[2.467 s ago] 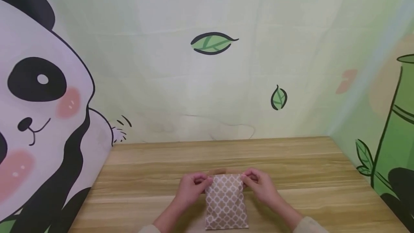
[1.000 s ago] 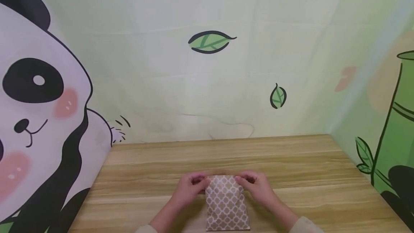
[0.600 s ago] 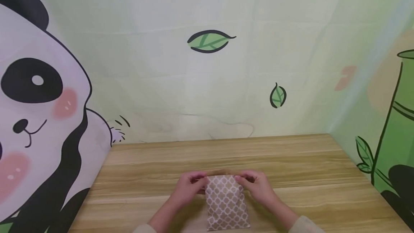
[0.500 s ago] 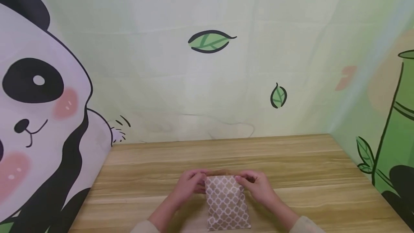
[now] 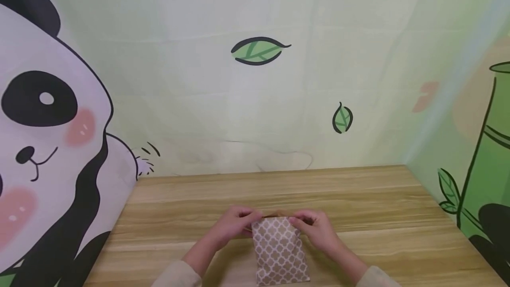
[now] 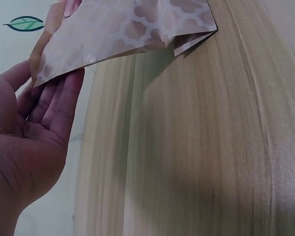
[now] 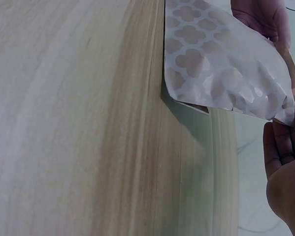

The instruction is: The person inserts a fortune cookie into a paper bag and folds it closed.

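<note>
A flat brown paper bag [image 5: 280,251] with a white lattice pattern lies low in the middle of the head view, its mouth at the far end. A plain brown strip of its back layer shows above the patterned front. At the bag's upper left corner, my left hand [image 5: 234,225] pinches the edge. In the left wrist view its thumb is on the brown edge and its fingers [image 6: 63,105] lie under the paper. My right hand [image 5: 320,230] pinches the upper right corner, thumb on the front. The bag's mouth end is raised off the table in both wrist views.
The wooden table [image 5: 179,198] spreads around the bag. Behind it hangs a pale green wall cloth [image 5: 191,92] with printed leaves. A printed panda [image 5: 52,136] is on the left, and printed bamboo [image 5: 488,158] on the right.
My left thumb has shifted from the bag's front face up to its top edge. The right hand moved slightly inward earlier, then stayed. A narrow gap now shows at the bag's mouth.
</note>
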